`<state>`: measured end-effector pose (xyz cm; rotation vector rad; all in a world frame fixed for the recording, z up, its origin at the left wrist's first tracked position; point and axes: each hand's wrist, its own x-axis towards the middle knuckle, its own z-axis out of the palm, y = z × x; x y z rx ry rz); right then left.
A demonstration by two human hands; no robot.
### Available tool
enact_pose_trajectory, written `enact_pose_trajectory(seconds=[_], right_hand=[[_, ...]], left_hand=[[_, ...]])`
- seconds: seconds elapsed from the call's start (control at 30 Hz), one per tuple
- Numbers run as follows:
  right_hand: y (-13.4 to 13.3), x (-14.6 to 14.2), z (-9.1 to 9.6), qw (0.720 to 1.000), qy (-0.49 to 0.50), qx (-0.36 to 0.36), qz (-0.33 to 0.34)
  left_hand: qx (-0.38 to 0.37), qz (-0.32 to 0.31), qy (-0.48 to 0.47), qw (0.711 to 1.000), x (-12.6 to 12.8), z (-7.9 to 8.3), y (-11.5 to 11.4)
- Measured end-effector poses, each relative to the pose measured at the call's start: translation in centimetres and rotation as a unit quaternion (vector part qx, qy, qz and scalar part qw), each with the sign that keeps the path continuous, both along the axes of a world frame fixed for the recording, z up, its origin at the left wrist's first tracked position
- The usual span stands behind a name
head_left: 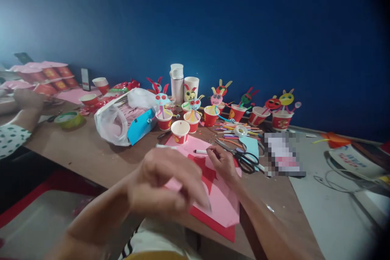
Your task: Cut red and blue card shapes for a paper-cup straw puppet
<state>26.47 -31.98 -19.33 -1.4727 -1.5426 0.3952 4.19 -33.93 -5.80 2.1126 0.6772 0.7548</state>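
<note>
My left hand (pixel 166 183) is raised over the near edge of the pink paper (pixel 224 207), its bent fingers smeared by motion. Nothing can be made out in it. Farther right, my right hand (pixel 224 162) rests low over the paper, thumb and fingertips pinched at the end of a white marker (pixel 200 151) with a dark tip. Red paper (pixel 210 176) lies on the pink sheets, partly covered by my hands. Beside my right hand are black-handled scissors (pixel 246 160) and light blue paper (pixel 250 146). A red and white paper cup (pixel 180 131) stands at the paper's far edge.
Several paper cups with bug-like paper figures (pixel 216 99) line the blue wall. A plastic bag (pixel 112 122) of pink paper, coloured sticks (pixel 227 130), a tape roll (pixel 240 131) and a bottle (pixel 177 83) stand around. At left is another person's hand (pixel 29 101).
</note>
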Motion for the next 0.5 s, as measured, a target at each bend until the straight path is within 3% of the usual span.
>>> enact_pose_trajectory(seconds=[0.07,0.17,0.33,0.5], right_hand=[[0.1,0.0,0.0,1.0,-0.018,0.005,-0.006],[0.1,0.0,0.0,0.999,-0.047,0.007,-0.016],[0.0,-0.1,-0.4,0.994,-0.105,-0.005,-0.028],[0.1,0.0,-0.2,0.986,-0.169,-0.004,-0.014]], left_hand=[[-0.07,-0.067,-0.068,0.993,0.9,-0.1,2.9],[-0.099,-0.01,-0.048,0.994,2.2,-1.6,6.4],[-0.028,0.014,0.025,0.999,2.6,-5.2,9.1],[0.083,0.003,0.128,0.988,2.8,-7.4,10.1]])
